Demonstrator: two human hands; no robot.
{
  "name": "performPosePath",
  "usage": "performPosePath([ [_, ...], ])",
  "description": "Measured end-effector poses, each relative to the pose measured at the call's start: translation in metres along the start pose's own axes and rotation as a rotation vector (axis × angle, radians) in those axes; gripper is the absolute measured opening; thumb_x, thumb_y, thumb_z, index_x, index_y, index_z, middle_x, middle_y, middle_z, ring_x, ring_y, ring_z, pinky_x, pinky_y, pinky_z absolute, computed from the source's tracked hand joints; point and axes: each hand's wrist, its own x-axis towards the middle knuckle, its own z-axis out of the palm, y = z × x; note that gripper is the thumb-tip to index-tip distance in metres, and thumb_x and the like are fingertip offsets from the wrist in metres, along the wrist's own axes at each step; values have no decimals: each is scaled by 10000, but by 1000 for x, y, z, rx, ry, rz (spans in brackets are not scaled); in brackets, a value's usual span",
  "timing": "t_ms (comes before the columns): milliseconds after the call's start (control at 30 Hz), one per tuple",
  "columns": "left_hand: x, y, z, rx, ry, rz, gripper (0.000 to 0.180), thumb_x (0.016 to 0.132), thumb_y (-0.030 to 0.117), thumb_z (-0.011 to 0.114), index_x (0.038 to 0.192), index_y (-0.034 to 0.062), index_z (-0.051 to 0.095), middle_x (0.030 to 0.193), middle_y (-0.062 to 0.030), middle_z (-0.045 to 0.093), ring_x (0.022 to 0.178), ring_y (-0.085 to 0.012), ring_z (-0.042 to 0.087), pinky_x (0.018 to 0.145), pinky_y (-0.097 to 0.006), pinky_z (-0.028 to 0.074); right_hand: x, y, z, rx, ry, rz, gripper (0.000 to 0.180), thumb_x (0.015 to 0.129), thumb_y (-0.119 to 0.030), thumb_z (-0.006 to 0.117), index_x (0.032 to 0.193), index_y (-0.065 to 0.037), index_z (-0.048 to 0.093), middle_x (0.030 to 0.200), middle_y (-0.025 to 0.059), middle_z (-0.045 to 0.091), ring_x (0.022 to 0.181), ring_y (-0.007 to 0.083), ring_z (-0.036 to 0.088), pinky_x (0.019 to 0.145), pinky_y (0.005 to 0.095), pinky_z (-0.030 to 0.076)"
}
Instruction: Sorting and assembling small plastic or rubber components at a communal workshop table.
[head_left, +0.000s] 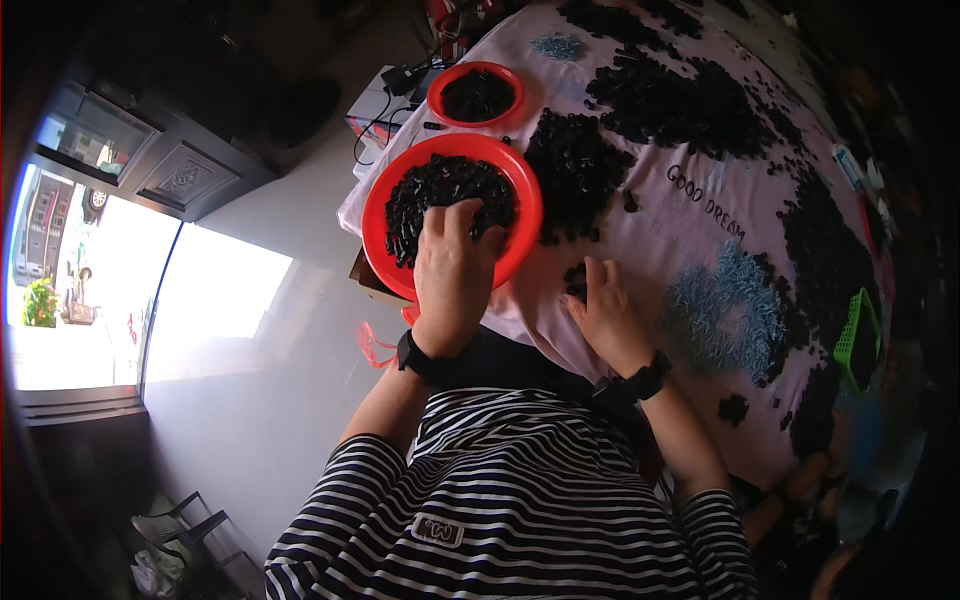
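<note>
My left hand (450, 270) is inside a large red basin (530, 210), over a heap of small black tube-like pieces (410, 215). Its fingers bend down into the heap, and whatever they grip is hidden. To the right, my right hand (612, 315) rests low over the pink cloth (640, 235), thumb and fingers apart. A small cluster of black pieces (575, 280) lies at its thumb and fingertips. Just beyond, between the basin and the cloth's middle, is a bigger pile of black pieces (570, 170).
Farther back stands a smaller red basin (522, 95) with black pieces. Light-blue small pieces (725, 310) lie heaped on the right, near a green basket (860, 335). More black heaps (690, 105) cover the far side. Another person's arm (800, 480) shows at lower right.
</note>
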Motion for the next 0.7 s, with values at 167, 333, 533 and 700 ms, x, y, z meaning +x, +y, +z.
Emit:
performPosePath([
  [167, -48, 23, 38, -102, -589, 111, 304, 884, 138, 652, 1140, 12, 547, 1006, -192, 604, 899, -389, 648, 758, -464, 552, 5, 4, 8, 158, -45, -38, 310, 888, -81, 670, 1160, -24, 532, 1079, 192, 537, 881, 406, 626, 698, 474, 525],
  [333, -59, 24, 70, -117, -632, 117, 265, 852, 34, 589, 1083, -67, 509, 1036, -271, 573, 897, -437, 655, 781, -475, 566, 5, 7, 6, 170, -61, 35, 260, 889, 52, 531, 1139, -20, 539, 1097, 208, 537, 920, 438, 618, 761, 464, 516],
  [533, -56, 21, 79, -286, -631, -12, 293, 858, 3, 557, 1109, -113, 460, 1050, -345, 535, 907, -514, 618, 810, -523, 552, 6, 21, 14, 374, 53, 54, 261, 872, 17, 651, 1127, -6, 599, 1078, 199, 577, 977, 401, 616, 831, 425, 519],
  [700, -57, 23, 84, -332, -623, -48, 302, 851, 2, 575, 1106, -120, 469, 1097, -391, 520, 942, -555, 607, 835, -549, 544, 4, 25, 15, 409, 32, 77, 308, 827, 16, 704, 1116, -4, 599, 1065, 188, 585, 978, 381, 611, 835, 409, 513],
])
